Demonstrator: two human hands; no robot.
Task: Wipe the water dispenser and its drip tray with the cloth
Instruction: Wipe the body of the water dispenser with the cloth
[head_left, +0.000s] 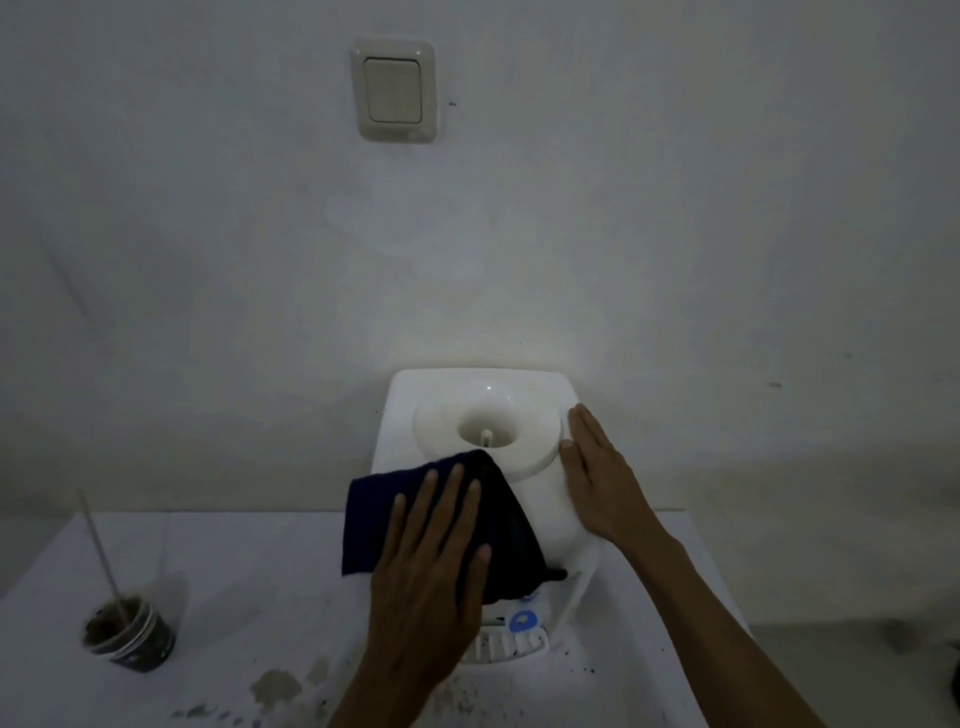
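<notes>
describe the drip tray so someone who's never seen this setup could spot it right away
Start at the white water dispenser standing against the wall on the white counter. Go down its front, below the dark blue cloth under the left hand, past the blue tap. The drip tray is the small white ledge jutting out at the base, the only part with dark slots.

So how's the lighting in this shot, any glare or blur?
Head view: dim overall, brightest on the dispenser top, with a small glare spot in its bowl; the cup at the left edge looks blurred; the wide lens bends the table edge.
</notes>
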